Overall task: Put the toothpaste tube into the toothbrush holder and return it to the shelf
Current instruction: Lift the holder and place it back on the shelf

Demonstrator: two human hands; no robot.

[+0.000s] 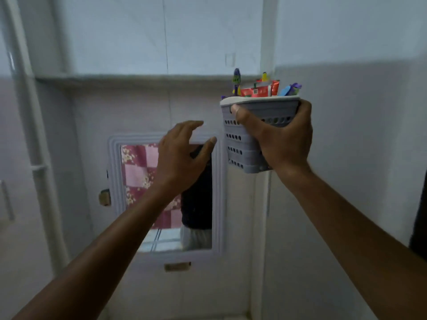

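Observation:
My right hand (278, 137) grips a grey perforated toothbrush holder (238, 144) from its side, raised in front of the wall, its top just under the shelf line. A red toothpaste tube (258, 90) lies across the holder's top among several coloured toothbrushes (236, 80). To the left of the holder, my left hand (182, 155) hovers with spread fingers, holding nothing and not touching the holder. The shelf (138, 79) is a long pale ledge running across the wall, above and to the left of the holder.
A framed mirror (166, 197) hangs on the wall below my left hand, reflecting a pink patterned cloth and a person's dark clothing. A white pipe (34, 135) runs down the left side. A wall corner stands just behind the holder.

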